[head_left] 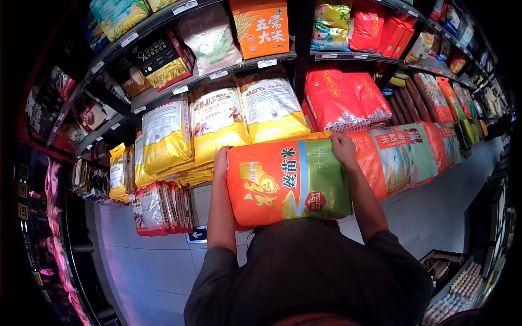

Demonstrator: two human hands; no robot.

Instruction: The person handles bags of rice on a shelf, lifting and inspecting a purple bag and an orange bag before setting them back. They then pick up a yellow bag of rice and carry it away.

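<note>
A large orange and green rice bag point(288, 182) lies against the front of my body. My left hand point(222, 157) is at its upper left corner, with the fingers closed on the bag's edge. At the upper right corner, my right hand point(342, 148) is closed on the bag. Just beyond the bag are yellow and white rice bags point(217, 117) in stacks. To the right of my right hand lie red and green rice bags point(402, 155) in a row.
Shelves point(217, 76) with boxes and bags curve across the back. Red bags point(345, 98) sit behind the right hand. Low at the left stand red and white packs point(163, 209). Egg trays point(457, 293) are at the lower right. Tiled floor point(147, 266) shows below.
</note>
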